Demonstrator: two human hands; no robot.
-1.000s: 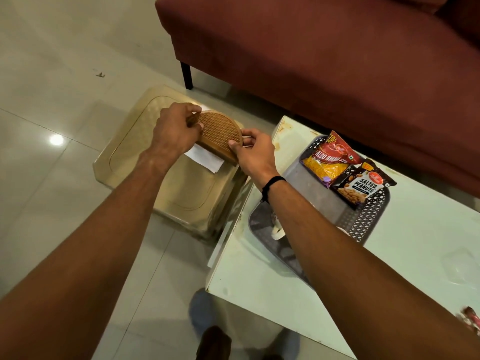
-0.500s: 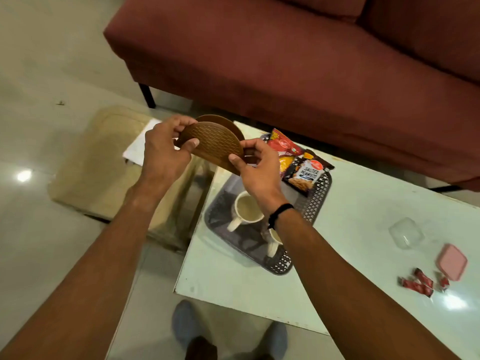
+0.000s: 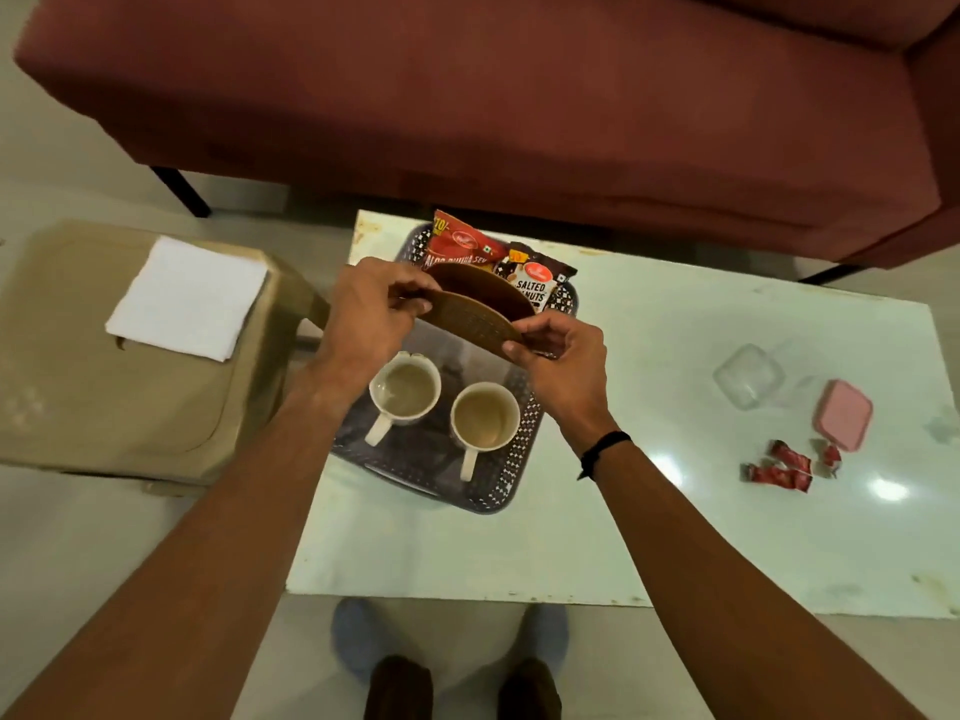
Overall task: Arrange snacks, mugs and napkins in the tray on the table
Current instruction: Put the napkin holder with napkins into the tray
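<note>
Fingers [image 3: 410, 304] of the left hand [image 3: 366, 317] curl round the left end of a brown wooden napkin holder [image 3: 478, 317], thumb on its ribbed near face, while the right hand [image 3: 563, 363] pinches the holder's right end between thumb and curled fingers — both hands hold it in the air, tilted, above the far half of a dark perforated tray [image 3: 519, 433]. That tray sits at the left end of the pale bench [image 3: 597, 537], reaching from its far edge toward its near one. Two white mugs stand in the tray's near half, handles pointing toward the near edge: the left mug [image 3: 405, 394] and the right mug [image 3: 485, 418], close beside each other. At the tray's far edge lean two snack packets — a red one [image 3: 462, 246] and a dark salted peanuts packet [image 3: 537, 283], partly hidden behind the holder. A white napkin [image 3: 189, 298] lies on a beige stool [image 3: 104, 407] left of the bench. Toward the bench's right end lie a clear container [image 3: 748, 376], a pink lid [image 3: 842, 415] and red wrappers [image 3: 779, 467].
</note>
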